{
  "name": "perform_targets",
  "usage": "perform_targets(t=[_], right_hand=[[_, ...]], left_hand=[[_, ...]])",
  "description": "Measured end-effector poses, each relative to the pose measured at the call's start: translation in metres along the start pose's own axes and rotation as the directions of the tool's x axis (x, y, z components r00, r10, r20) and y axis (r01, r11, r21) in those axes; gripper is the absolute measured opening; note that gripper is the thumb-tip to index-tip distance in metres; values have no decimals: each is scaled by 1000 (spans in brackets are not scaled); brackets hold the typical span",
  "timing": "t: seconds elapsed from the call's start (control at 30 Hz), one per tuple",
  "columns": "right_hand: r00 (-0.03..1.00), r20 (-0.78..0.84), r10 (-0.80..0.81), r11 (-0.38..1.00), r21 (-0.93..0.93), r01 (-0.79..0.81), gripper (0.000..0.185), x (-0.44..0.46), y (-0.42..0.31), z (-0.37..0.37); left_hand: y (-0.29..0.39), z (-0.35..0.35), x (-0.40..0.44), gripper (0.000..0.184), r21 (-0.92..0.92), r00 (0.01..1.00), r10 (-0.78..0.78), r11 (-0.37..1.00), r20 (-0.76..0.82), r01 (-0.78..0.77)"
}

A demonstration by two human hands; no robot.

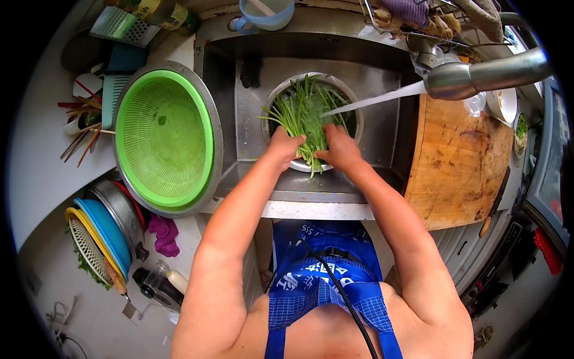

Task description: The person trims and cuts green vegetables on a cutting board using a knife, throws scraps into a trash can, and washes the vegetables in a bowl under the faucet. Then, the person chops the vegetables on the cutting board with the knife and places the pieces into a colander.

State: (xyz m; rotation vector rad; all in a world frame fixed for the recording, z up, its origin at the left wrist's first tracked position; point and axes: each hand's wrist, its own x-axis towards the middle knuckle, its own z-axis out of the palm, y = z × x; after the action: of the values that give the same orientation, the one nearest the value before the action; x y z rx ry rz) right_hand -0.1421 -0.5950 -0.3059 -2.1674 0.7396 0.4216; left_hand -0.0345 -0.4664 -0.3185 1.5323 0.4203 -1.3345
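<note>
Long green leafy stems (299, 107) lie in a round metal bowl (356, 99) inside the sink (251, 140). Water runs from the faucet (460, 79) onto them. My left hand (285, 148) is closed around the stems at the bowl's near left rim, some ends sticking out over the edge. My right hand (342, 147) is at the near right side of the bowl, its thumb and fingers closed on the same stems. The fingertips of both hands are partly hidden among the greens.
A green colander (209, 137) in a metal basin stands left of the sink. On the right lie a wooden cutting board (460, 161) and a knife (495, 200). A blue cup (281, 20) stands behind the sink. Stacked baskets (107, 227) are at lower left.
</note>
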Motion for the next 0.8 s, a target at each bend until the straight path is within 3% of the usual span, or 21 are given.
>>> perform_targets(t=[0.07, 0.13, 0.2, 0.23, 0.27, 0.33, 0.47, 0.5, 0.53, 0.57, 0.6, 0.7, 0.77, 0.8], right_hand=[[1000, -25, -17, 999, -28, 16, 35, 12, 10, 11], [997, 82, -4, 984, 178, -11, 38, 24, 12, 7], [998, 52, 24, 959, 280, -38, 43, 20, 14, -11], [998, 29, 51, 923, 380, -58, 47, 17, 12, -21], [998, 33, 52, 923, 380, -61, 47, 14, 12, -26], [935, -311, -168, 978, 67, 198, 55, 5, 11, -31], [929, -361, -83, 986, 109, 130, 78, 21, 17, 4], [965, -263, 2, 985, 169, 44, 89, 31, 20, 15], [965, -261, 2, 985, 169, 43, 89, 34, 15, 18], [991, -43, 129, 837, 540, -86, 86, 36, 10, 21], [966, 206, 156, 552, 793, -259, 83, 39, 7, 21], [973, 221, 69, 517, 826, -224, 72, 25, -4, -2], [992, 127, 25, 546, 829, -120, 66, 13, -5, -9], [992, 123, 25, 547, 829, -117, 66, 10, 0, -8]], left_hand=[[16, 13, -21, 27, -1, 998, 8, 1000, -68, -8], [20, 13, -24, 30, -8, 997, 43, 999, -57, -43], [14, 3, -19, 33, -54, 996, 93, 994, 10, -92], [14, 0, -20, 34, -47, 987, 151, 987, -59, -154], [13, -1, -21, 35, -34, 970, 207, 976, -127, -213], [6, 0, -17, 33, -109, 988, 125, 985, -96, -135], [-12, 14, 8, 34, 101, 961, 209, 976, -181, -193], [-9, 19, 10, 35, 48, 976, 183, 983, -120, -179], [-4, 22, 10, 35, -4, 985, 161, 987, -57, -162], [0, 21, 8, 35, -79, 991, 130, 988, -34, -132], [5, 20, 6, 35, -77, 991, 133, 988, -34, -135], [9, 17, -16, 34, -178, 999, 35, 983, 17, -31], [4, 16, -26, 33, -208, 984, 179, 962, -12, -178], [0, 12, -24, 33, -207, 983, 181, 962, -10, -179]])
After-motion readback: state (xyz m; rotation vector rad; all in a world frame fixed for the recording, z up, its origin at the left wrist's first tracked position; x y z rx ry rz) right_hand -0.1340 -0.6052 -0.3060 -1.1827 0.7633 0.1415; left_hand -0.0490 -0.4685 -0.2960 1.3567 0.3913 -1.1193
